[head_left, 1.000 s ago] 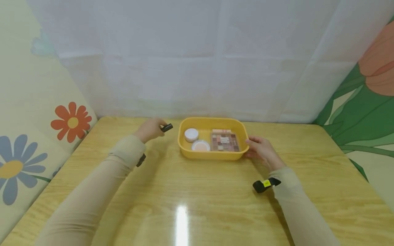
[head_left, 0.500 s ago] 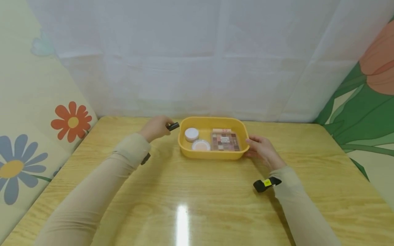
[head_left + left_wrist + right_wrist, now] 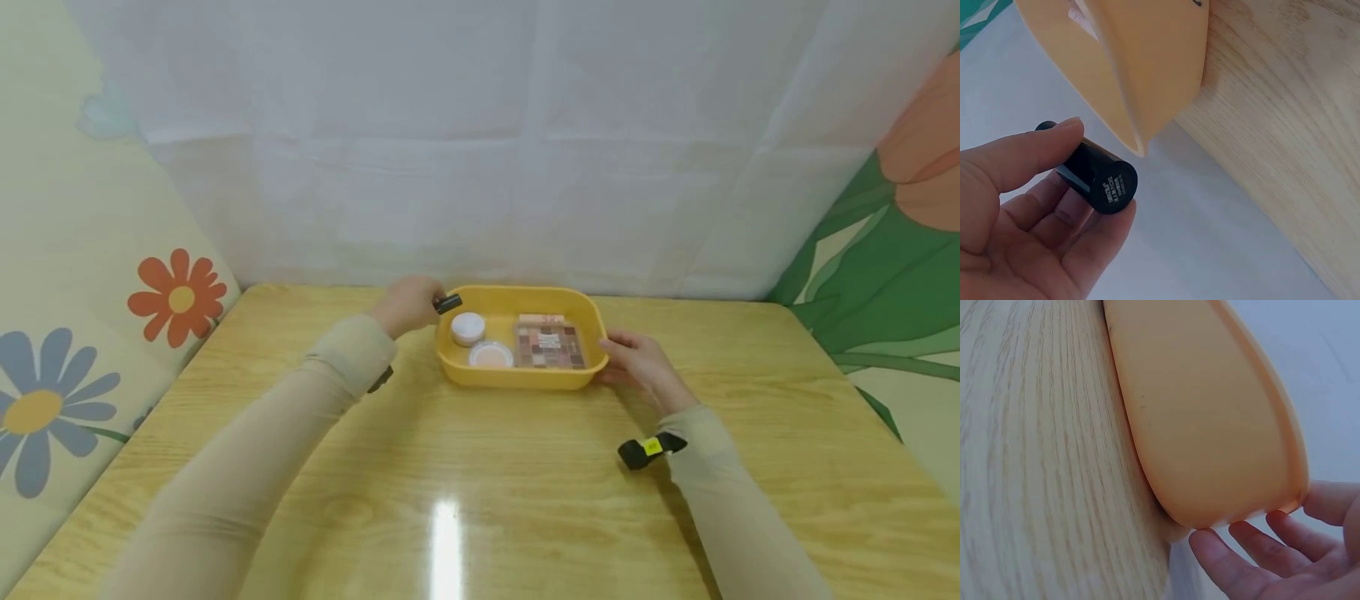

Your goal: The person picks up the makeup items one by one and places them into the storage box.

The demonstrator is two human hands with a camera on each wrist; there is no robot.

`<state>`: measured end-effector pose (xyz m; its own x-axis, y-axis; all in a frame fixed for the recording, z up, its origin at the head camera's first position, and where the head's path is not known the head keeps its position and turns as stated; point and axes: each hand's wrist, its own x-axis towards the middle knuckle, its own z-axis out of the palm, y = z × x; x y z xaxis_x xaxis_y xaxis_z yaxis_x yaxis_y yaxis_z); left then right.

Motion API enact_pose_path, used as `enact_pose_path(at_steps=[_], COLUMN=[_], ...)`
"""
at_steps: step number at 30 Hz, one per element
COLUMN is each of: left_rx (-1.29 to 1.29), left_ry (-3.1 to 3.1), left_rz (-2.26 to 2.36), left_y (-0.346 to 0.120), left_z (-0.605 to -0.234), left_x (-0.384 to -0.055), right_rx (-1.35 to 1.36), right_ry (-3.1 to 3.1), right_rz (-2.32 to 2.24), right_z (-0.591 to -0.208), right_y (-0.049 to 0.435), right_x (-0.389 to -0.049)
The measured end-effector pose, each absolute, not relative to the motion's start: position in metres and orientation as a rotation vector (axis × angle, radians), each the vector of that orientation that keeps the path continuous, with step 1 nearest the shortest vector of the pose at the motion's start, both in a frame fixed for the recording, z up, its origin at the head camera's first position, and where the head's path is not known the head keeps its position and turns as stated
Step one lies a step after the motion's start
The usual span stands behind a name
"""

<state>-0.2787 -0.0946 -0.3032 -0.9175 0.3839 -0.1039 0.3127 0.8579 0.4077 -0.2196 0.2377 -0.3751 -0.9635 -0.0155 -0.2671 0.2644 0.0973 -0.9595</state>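
Observation:
My left hand (image 3: 411, 305) pinches a black lipstick tube (image 3: 447, 303) between thumb and fingers, at the left rim of a yellow plastic basket (image 3: 517, 379). In the left wrist view the tube's round end (image 3: 1114, 187), with small pale print, points away from the palm. My right hand (image 3: 637, 362) holds the basket's right end, thumb at the rim and fingertips against the outer wall (image 3: 1210, 425). Inside the basket lie a white round jar (image 3: 468, 327), a clear-lidded round compact (image 3: 491, 356), an eyeshadow palette (image 3: 549, 347) and a slim pinkish box (image 3: 542, 319).
The basket stands near the back edge of a wooden table (image 3: 510, 467). Behind it hangs a white cloth (image 3: 480, 150). Flower-printed panels (image 3: 67, 208) flank the table on both sides.
My left hand has moved right with the lipstick tube, from left of the basket to its left rim, where the tube's tip now overlaps it. The right hand and the basket have stayed put.

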Motion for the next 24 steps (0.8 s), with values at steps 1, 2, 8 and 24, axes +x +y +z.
enact_pose_path(at_steps=[1,2,8,24], left_rx=[0.547,0.558,0.592,0.745], left_ry=[2.851,2.856,2.883,2.9], left_rz=[0.572,0.555,0.476,0.199], left_y=[-0.092,-0.09,-0.078,-0.049], left_z=[-0.304,-0.304,-0.306,-0.308], left_x=[-0.279,-0.28,-0.284,-0.29], right_rx=[0.25,0.251,0.25,0.258], right_ry=[2.159,2.158,2.151,2.155], right_rz=[-1.963,-1.961,-1.959,-1.963], right_z=[-0.375,-0.375,-0.374,-0.373], right_y=[0.238,0.238,0.239,0.238], right_x=[-0.219,-0.219,-0.219,-0.219])
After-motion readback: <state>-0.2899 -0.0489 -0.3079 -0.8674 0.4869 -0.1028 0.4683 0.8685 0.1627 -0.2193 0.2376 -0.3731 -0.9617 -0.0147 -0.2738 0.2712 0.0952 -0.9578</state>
